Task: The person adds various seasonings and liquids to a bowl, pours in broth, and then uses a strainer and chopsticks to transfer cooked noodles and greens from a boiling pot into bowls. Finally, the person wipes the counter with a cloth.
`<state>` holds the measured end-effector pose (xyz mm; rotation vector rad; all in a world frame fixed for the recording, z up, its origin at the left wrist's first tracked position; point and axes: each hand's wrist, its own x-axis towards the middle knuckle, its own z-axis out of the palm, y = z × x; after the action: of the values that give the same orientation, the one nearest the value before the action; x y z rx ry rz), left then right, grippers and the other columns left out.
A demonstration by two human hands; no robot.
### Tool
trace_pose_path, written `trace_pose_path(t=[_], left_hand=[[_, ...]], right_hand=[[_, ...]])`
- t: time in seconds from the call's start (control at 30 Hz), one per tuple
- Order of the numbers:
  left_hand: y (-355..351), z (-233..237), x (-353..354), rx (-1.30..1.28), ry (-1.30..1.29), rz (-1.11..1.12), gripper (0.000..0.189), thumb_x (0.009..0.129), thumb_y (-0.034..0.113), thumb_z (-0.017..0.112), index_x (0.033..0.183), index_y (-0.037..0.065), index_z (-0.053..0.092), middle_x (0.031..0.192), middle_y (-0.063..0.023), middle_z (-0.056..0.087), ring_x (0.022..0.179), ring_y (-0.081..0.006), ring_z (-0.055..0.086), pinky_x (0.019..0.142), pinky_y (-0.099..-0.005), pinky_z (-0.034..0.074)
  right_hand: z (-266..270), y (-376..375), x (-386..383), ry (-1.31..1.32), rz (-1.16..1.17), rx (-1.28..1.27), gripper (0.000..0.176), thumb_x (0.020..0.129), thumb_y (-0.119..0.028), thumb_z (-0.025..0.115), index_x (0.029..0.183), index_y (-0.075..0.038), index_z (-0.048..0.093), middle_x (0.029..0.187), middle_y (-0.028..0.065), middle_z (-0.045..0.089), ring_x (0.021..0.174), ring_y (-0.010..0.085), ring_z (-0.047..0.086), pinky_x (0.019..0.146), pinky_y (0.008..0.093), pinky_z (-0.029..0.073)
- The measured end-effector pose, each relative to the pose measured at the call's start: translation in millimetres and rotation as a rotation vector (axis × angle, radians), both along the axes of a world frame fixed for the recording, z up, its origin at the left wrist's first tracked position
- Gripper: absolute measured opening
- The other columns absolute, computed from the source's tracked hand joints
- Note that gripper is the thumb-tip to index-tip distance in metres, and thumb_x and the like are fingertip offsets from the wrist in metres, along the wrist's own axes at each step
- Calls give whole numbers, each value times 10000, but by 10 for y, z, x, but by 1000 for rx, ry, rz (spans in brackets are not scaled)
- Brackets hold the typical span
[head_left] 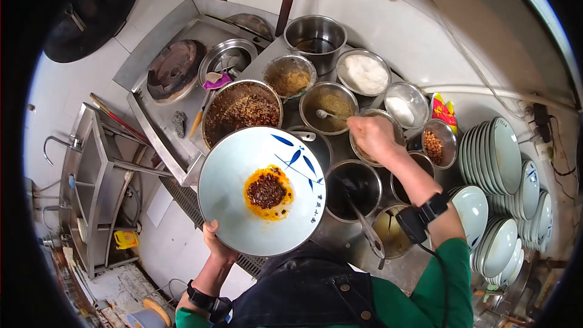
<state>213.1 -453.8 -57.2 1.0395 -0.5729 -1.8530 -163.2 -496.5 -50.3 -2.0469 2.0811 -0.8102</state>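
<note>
My left hand (217, 244) grips the lower-left rim of a wide pale bowl (226, 173) with blue leaf painting. Dark red chili paste (267, 191) in orange oil lies in the bowl's middle. To the right, my right hand (373, 138) is closed on the handle of a small metal spoon (323, 114). The spoon's head rests in a metal pot (303, 107) of greyish-brown powder. Beneath this hand is another metal pot (355, 147), its contents largely hidden. A larger pot of chopped chili mix (243, 106) stands just beyond the bowl.
Nearby are a pot of dark liquid (352, 176) with a ladle (371, 237), a bowl of white powder (364, 73) and a container of peanuts (432, 146). Stacked bowls (492, 152) line the right side. A round stove cover (176, 70) sits at left.
</note>
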Motion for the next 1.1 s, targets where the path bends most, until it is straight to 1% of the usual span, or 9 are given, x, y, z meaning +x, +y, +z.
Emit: trace_pose_path(t=[0.17, 0.27, 0.37, 0.47, 0.57, 0.7, 0.77, 1.0, 1.1], left_hand=[[-18, 4, 3, -2, -1, 24, 573, 679, 360, 521, 1142, 30, 448, 1051, -102, 535, 959, -259, 520, 838, -364, 420], [-30, 20, -15, 20, 5, 27, 571, 679, 355, 518, 1143, 30, 447, 1049, -106, 534, 959, -261, 519, 841, -365, 418], [-84, 31, -67, 44, 23, 0, 568, 680, 349, 508, 1145, 29, 447, 1050, -113, 534, 961, -262, 518, 845, -363, 415], [-162, 39, -177, 66, 0, -16, 579, 674, 346, 510, 1156, 32, 439, 1063, -110, 524, 975, -265, 510, 856, -377, 405], [-266, 9, -297, 69, -1, 4, 583, 673, 336, 523, 1171, 46, 433, 1086, -97, 513, 1008, -264, 492, 876, -383, 388], [-363, 100, -554, 96, 39, -68, 590, 670, 346, 538, 1174, 56, 438, 1106, -90, 510, 1028, -268, 477, 890, -384, 374], [-428, 139, -676, 106, 52, -96, 602, 662, 366, 553, 1169, 58, 447, 1114, -89, 510, 1029, -269, 474, 892, -387, 370], [-457, 223, -853, 78, -12, -99, 613, 659, 387, 547, 1161, 48, 448, 1109, -84, 516, 1015, -267, 484, 882, -383, 377], [-473, 148, -855, 87, 12, -113, 612, 665, 381, 544, 1166, 45, 442, 1115, -85, 514, 1021, -264, 482, 883, -381, 376]], right_hand=[[-197, -116, 100, -32, -12, 179, 179, 792, -187, 493, 688, -84, 596, 640, 165, 565, 598, 345, 553, 573, 447, 430], [-442, -37, -80, -373, -55, -20, 181, 796, -209, 513, 781, -76, 635, 600, 143, 565, 561, 256, 567, 539, 392, 423], [-169, 108, -165, -747, -257, 249, 210, 798, -208, 549, 855, -29, 643, 577, 53, 548, 527, 119, 504, 474, 284, 377], [259, 319, -147, -1189, -402, 190, 203, 816, -116, 582, 941, 45, 584, 567, -80, 383, 459, 3, 268, 406, 171, 164], [688, 625, -98, -1238, -336, 140, 203, 809, -154, 586, 915, 14, 630, 657, -39, 526, 532, 17, 420, 453, 161, 298], [839, 695, -146, -797, -288, 9, 203, 822, -158, 571, 912, 14, 631, 684, 14, 592, 548, 71, 506, 489, 197, 382], [499, 336, -555, -320, -308, -159, 212, 821, -175, 569, 911, 7, 630, 734, 103, 641, 621, 156, 595, 569, 254, 451], [-291, -533, -702, -21, -348, -7, 182, 769, -188, 512, 690, -57, 610, 702, 162, 588, 677, 358, 559, 633, 433, 448], [-440, -568, -719, -169, -405, 41, 171, 759, -186, 514, 708, -61, 620, 726, 178, 578, 685, 365, 552, 620, 436, 438]])
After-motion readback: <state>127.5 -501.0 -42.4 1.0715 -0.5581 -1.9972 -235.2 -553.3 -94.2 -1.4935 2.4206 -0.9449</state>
